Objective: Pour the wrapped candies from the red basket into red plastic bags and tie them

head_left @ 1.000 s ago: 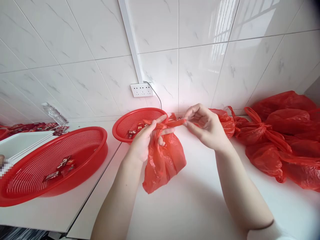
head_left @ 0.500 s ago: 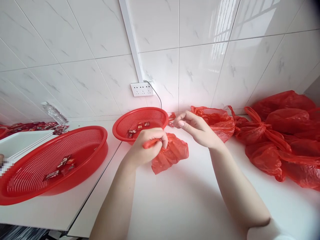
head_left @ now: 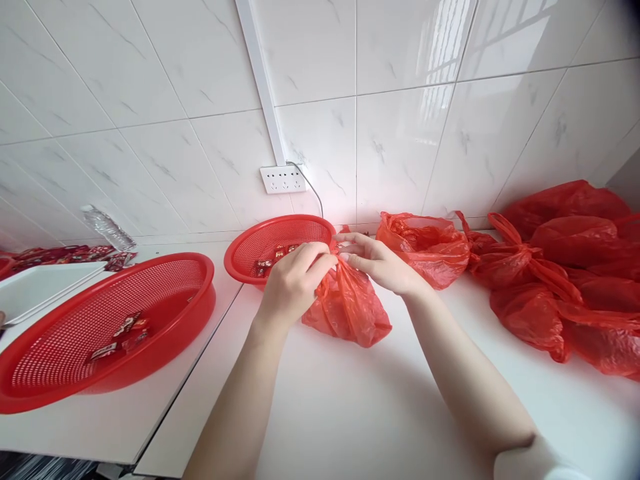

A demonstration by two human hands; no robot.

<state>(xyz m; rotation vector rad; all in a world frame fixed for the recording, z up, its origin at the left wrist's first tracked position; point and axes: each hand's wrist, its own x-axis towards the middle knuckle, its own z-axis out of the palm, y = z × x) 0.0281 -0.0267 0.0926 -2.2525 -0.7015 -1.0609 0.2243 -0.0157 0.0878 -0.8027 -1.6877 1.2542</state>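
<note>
A red plastic bag (head_left: 353,310) stands on the white table in the middle, its neck gathered at the top. My left hand (head_left: 299,277) is closed on the neck from the left, with thumb and fingers pinched together. From the right, my right hand (head_left: 377,261) touches the same neck, thumb and forefinger pinching the plastic and the other fingers stretched leftward. Behind my left hand is a round red basket (head_left: 245,248) holding several small wrapped packets (head_left: 279,253).
A larger red basket (head_left: 175,280) with a few packets stands at left, beside a white tray (head_left: 50,287) and a clear plastic bottle (head_left: 110,228). An open red bag (head_left: 425,250) and several tied red bags (head_left: 565,267) line the right.
My right hand has moved left and down onto the bag's neck. The bag now hangs fuller and more spread, lower and to the right. My left hand has turned over at its neck.
</note>
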